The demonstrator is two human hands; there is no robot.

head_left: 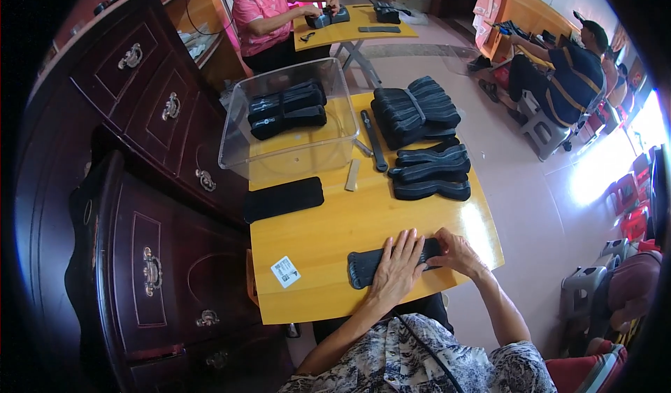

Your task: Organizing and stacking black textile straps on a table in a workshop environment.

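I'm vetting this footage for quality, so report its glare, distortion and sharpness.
Head view: glare whitens the yellow tabletop near its right edge and, more strongly, the floor at far right; the dark wooden drawer cabinet bows toward the rim; corners fall black; left hand and right hand look reasonably sharp.

Black-and-white patterned shirt (388, 361), short sleeves (518, 363), black cable (428, 349) down front, dark trousers (435, 310), bare hands (398, 270)

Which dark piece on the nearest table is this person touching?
The dark piece lowest in the picture: left hand across it, right hand at its right end. The other pieces lie untouched.
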